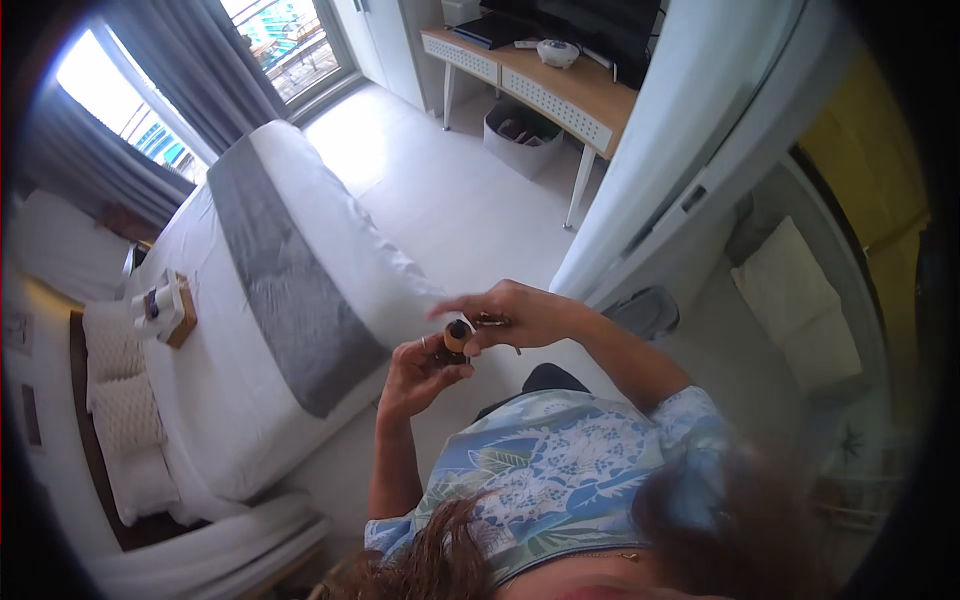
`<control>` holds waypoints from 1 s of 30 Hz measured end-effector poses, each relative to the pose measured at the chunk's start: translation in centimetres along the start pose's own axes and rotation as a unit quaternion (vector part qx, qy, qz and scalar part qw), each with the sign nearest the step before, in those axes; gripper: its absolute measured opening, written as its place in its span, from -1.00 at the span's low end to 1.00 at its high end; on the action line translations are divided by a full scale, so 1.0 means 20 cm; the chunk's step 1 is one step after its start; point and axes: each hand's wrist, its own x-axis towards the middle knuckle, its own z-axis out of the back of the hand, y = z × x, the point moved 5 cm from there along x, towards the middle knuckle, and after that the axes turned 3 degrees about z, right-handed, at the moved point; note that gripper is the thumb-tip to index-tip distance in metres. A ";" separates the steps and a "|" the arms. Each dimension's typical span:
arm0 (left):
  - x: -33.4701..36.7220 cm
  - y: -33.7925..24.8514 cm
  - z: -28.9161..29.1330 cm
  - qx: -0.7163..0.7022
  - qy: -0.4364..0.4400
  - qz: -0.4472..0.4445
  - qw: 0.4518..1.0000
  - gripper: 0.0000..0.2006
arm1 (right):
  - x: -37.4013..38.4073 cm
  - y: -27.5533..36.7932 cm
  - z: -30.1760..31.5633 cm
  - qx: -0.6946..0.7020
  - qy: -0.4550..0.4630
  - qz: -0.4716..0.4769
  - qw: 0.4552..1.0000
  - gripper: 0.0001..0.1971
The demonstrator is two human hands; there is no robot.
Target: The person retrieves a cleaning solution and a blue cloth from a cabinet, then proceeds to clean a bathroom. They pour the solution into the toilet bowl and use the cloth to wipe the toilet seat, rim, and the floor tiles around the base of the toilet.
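Bottle-like container [457, 336], small with a black top and a tan band, sits right between the person's two hands, out in front of the belly and near the foot of the bed [366, 345]. Left hand [411, 381] is the one doing the holding: fingers curled round one side, thumb coming in from below, so it's a closed pinch rather than a full fist. My guess on why: that grip leaves the top uncovered and tipped up toward the face, so it's easy to look at and easy for the other hand to get to.

Right hand [527, 314] comes in from the other side, half open, forefinger stretched out above the container and a bit blurry, thumb down close to the band. Can't tell if the thumb actually touches it. There's also a dark, shiny little item [492, 320] against those fingers, probably tucked in there so the forefinger stays free, but whether it's properly gripped or just resting, no idea from this angle.

Both elbows are bent and everything's up in the air in front of the patterned shirt [560, 450], probably just for a closer look.
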 end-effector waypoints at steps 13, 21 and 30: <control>1.78 0.06 1.00 0.313 -0.425 -0.111 0.842 -0.78 | 1.34 -1.09 1.31 -0.122 -0.200 0.066 0.970 -0.74; 2.52 0.13 1.97 0.306 -0.531 -0.077 0.787 -0.74 | 2.50 -1.75 1.82 -0.100 -0.071 -0.002 0.992 -0.63; 3.33 0.22 2.96 0.096 -0.380 -0.013 0.920 -0.69 | 3.00 -3.19 3.34 -0.115 -0.306 -0.251 0.911 -0.87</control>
